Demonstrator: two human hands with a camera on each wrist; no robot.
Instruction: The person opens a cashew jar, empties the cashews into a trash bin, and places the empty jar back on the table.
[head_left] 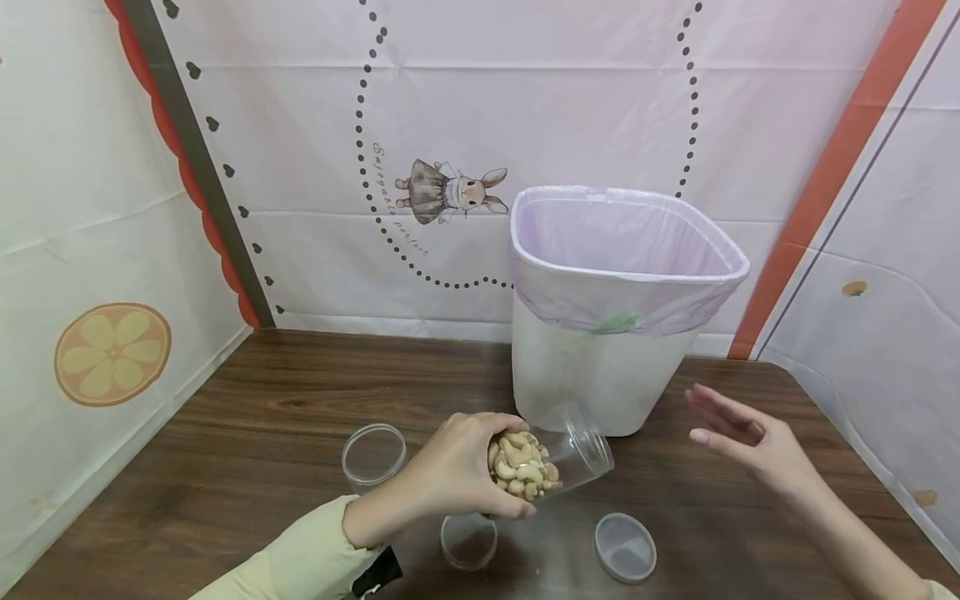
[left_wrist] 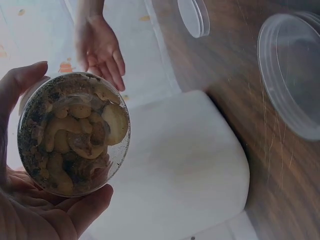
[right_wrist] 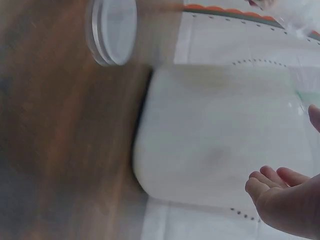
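Note:
My left hand (head_left: 465, 467) grips a clear plastic jar (head_left: 573, 454) round its base end. The jar lies tilted on its side in the air, its uncapped mouth toward the right. Pale cashews (head_left: 521, 467) are gathered at the held end; the left wrist view shows cashews and dark bits through the jar's round bottom (left_wrist: 75, 135). Off to the right, my right hand (head_left: 757, 446) hovers over the table with fingers extended, holding nothing. A round translucent lid (head_left: 625, 547) lies on the table between the two hands, nearer me.
A white bin (head_left: 600, 375) with a pale purple liner (head_left: 637, 296) over its rim stands just beyond the jar. Two more clear round containers, one (head_left: 373, 454) left of the left forearm and one (head_left: 468, 542) below the left hand, stand on the brown wooden table (head_left: 300, 392). Printed sheets hang behind.

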